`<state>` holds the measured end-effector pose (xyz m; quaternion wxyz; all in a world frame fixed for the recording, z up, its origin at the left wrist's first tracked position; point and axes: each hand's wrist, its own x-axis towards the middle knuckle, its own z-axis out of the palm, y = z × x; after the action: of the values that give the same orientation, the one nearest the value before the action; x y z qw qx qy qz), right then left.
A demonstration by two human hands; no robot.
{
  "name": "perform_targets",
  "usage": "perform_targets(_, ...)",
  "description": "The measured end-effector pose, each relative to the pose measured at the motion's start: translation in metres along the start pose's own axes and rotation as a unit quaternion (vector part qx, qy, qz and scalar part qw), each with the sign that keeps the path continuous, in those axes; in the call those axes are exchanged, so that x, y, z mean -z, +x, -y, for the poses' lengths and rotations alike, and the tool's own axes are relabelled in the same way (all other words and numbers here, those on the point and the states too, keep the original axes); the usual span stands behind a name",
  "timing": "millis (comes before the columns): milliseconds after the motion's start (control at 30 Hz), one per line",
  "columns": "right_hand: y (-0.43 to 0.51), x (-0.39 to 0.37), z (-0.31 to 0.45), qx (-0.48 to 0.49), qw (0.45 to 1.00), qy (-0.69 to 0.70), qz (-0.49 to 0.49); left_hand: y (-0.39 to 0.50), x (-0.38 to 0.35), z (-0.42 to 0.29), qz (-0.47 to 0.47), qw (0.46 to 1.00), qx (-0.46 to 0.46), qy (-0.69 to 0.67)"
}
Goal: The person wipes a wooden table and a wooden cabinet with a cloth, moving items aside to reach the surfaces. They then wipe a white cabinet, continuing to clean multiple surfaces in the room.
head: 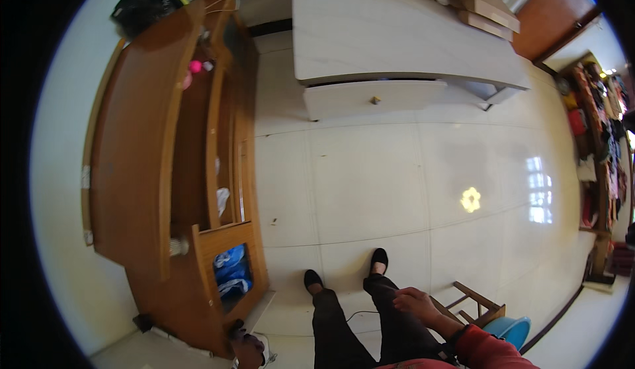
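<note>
My right hand (412, 303), below a red sleeve, hangs over my right thigh with its fingers curled together; nothing shows in it. At the lower left, my left hand (247, 346) is in shadow beside the bottom corner of a wooden cabinet (134, 155). Something dark is at its fingers, and whether it grips this is unclear. Blue plastic bags (232, 272) show through an opening in the cabinet's near door. Pink items (196, 66) and a white plastic bag (222, 200) lie farther inside. My feet, in black shoes (379, 257), are on the tiled floor (367, 185).
Ahead stands a white table (397, 36) with a drawer (377, 93) and cardboard boxes (483, 9) on top. A wooden stool (478, 299) and a blue basin (511, 330) are at my right. Filled shelves (598, 146) line the far right. A cable (362, 312) crosses the floor between my legs.
</note>
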<state>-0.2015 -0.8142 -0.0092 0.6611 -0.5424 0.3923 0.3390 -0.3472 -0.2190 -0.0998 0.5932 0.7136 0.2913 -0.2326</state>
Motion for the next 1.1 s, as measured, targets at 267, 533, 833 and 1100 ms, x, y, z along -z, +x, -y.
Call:
perform_targets(267,0.004,-0.002,0.038,-0.022,0.996,-0.086,0.028,-0.059,-0.06,-0.13,-0.066,0.786,0.01,0.615)
perform_targets(533,0.032,-0.004,0.069,0.006,0.983,-0.164,0.082,-0.075,-0.083,-0.206,-0.337,0.841,-0.058,0.419)
perform_targets(833,0.072,-0.054,0.089,0.055,0.955,-0.24,0.164,0.065,-0.063,-0.251,-0.557,0.745,-0.24,0.278)
perform_targets(1100,0.171,-0.058,0.19,0.171,0.954,-0.246,0.027,0.1,-0.071,-0.226,-0.474,0.812,-0.315,-0.13)
